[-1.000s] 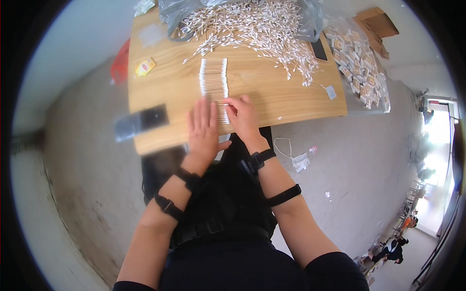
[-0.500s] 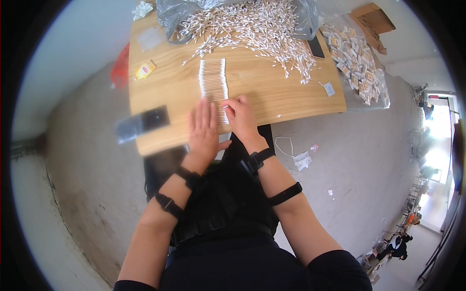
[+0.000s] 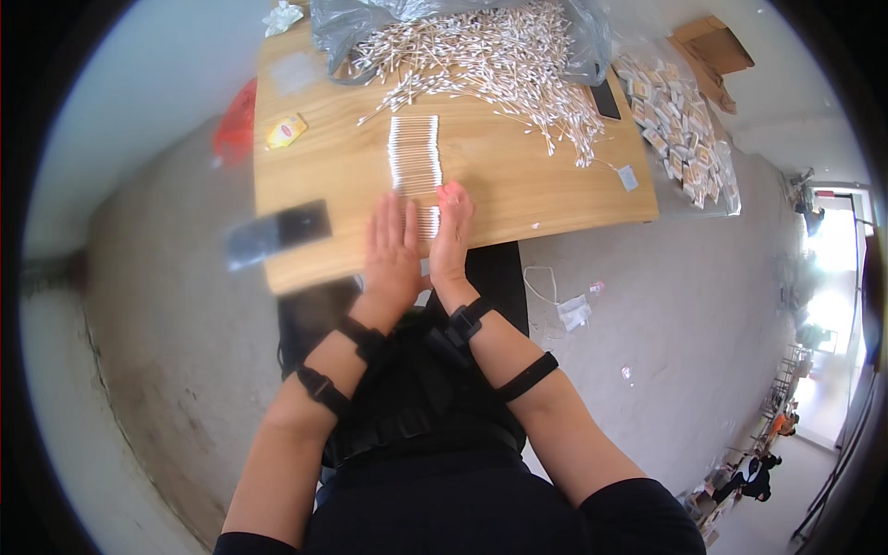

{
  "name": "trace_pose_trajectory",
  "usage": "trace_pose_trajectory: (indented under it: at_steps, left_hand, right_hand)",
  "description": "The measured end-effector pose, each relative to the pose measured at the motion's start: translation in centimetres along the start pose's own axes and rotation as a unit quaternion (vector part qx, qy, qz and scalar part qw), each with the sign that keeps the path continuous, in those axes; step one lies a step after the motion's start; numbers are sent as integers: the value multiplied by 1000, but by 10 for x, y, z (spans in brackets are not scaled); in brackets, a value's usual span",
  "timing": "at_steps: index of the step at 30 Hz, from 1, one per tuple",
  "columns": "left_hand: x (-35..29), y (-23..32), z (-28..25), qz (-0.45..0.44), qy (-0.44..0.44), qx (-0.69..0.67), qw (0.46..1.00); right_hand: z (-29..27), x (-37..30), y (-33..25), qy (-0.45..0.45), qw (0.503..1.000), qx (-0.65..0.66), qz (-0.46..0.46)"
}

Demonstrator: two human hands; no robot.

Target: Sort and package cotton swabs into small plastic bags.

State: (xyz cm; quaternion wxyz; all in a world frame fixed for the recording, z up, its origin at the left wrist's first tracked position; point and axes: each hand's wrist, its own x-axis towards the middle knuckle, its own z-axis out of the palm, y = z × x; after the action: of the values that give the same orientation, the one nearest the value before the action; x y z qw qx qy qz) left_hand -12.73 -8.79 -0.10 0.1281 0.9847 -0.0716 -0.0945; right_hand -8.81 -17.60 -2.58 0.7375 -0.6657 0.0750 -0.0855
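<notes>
A neat column of cotton swabs lies side by side on the wooden table, running toward the front edge. A bare strip parts it from a smaller group of swabs between my hands. My left hand rests at the left ends of this group, palm down with fingers stretched out. Along the right ends stands my right hand, turned on its side, its fingers extended and its thumb side mostly hidden from view. Neither hand visibly grips anything.
A large heap of loose cotton swabs spills from a grey plastic bag at the back. Small packs lie in clear plastic at right. A dark phone-like slab, a yellow packet and a white tag also lie around.
My right hand has turned from bent fingers over the swabs to an upright, straightened pose at their right ends. A gap now shows in the column. The left hand stays flat.
</notes>
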Motion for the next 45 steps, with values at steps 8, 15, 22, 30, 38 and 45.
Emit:
trace_pose_trajectory:
  at_steps: [8, 15, 22, 30, 38, 45]
  left_hand:
    - [-15, -34, 25, -31, 94, 70, 993]
    - [-29, -90, -9, -70, 31, 61, 995]
    - [-29, -113, -51, -129, -66, 76, 987]
    - [-40, -129, -26, -122, 73, 53, 988]
    - [-50, -136, -34, -126, 174, -3, 977]
    - [-59, -169, -48, -194, 242, -53, 949]
  right_hand:
    - [39, -23, 2, -72, 993, -74, -61]
    - [93, -33, 5, -159, 978, -112, -70]
    - [132, -22, 16, -176, 978, -91, -57]
    - [143, 2, 1, -154, 878, -377, -251]
    - [155, 1, 16, -206, 813, -456, -297]
    - [157, -1, 14, -222, 797, -480, -291]
